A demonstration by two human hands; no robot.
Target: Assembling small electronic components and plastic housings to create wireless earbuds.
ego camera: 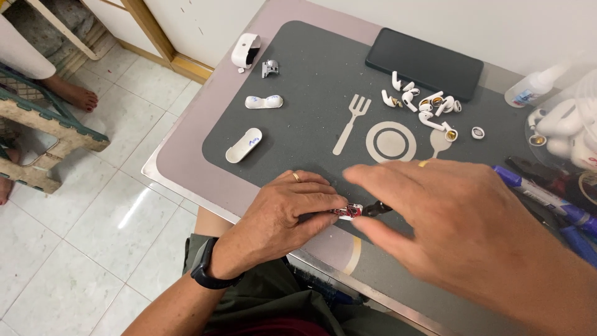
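Note:
My left hand (283, 214) rests on the dark grey mat (311, 81) near the table's front edge, its fingers closed around a small red and white part (349, 211). My right hand (454, 214) hovers just right of it, fingers spread, and nothing shows in its grip. A small black tool tip (377, 208) pokes out between the two hands; which hand holds it is hidden. A pile of white earbuds (423, 102) lies further back on the mat.
White earbud case pieces (247, 50), (263, 101), (244, 145) and a small metal hinge (269, 67) lie at the mat's left. A black phone (424, 62), a white bottle (535, 87), a clear container (566, 130) and blue markers (547, 199) sit right. Another person's foot (71, 93) shows left.

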